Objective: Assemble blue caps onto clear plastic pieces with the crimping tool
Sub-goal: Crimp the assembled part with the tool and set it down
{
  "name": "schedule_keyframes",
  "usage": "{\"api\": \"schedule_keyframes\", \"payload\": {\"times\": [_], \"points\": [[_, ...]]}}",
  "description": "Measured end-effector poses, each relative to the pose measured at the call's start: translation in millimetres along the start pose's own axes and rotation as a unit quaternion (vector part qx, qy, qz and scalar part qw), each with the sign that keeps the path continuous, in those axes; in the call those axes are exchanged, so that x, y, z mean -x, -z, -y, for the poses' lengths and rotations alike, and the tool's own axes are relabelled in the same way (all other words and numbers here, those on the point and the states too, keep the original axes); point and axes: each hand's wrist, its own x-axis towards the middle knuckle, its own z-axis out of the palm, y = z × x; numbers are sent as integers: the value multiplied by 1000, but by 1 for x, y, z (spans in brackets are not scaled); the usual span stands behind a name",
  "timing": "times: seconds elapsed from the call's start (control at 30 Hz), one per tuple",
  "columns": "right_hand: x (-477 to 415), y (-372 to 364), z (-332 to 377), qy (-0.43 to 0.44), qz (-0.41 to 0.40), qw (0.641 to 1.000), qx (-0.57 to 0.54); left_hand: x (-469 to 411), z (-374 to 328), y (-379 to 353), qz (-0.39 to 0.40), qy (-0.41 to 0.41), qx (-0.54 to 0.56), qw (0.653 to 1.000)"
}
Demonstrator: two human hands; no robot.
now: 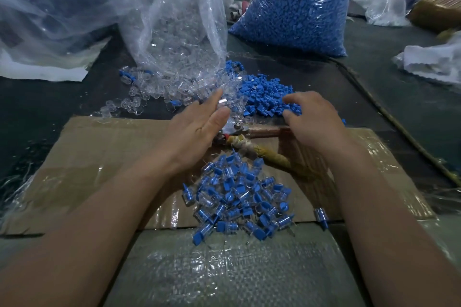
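Note:
Loose clear plastic pieces (159, 87) spill from an open clear bag (174, 25) onto the dark table. A pile of blue caps (262, 93) lies to their right. The crimping tool (239, 129), with tape-wrapped handles, lies on cardboard between my hands. My left hand (197, 124) reaches with straight fingers toward the clear pieces, and a small shiny piece shows by its fingertips. My right hand (314, 119) has its fingers curled down into the blue caps; what it holds is hidden. A heap of assembled blue-and-clear parts (239, 197) lies in front of me.
A full bag of blue caps (296, 5) stands at the back. Flattened cardboard (99, 157) covers the work area, with a woven plastic sheet (224, 269) nearest me. Crumpled plastic bags (434, 62) lie at the right. One assembled part (320, 215) lies apart.

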Motion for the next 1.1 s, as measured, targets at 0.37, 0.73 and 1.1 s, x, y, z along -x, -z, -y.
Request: {"api": "schedule_keyframes", "payload": {"times": [0.37,0.73,1.1], "points": [[-1,-10,4,33,46,998,-17,-4,0,-1,-61,26,20,998],[-1,-14,6,45,47,997,-28,-5,6,3,-4,1,-84,996],[1,-18,11,69,59,995,-33,-8,4,1,-48,28,-23,998]]}}
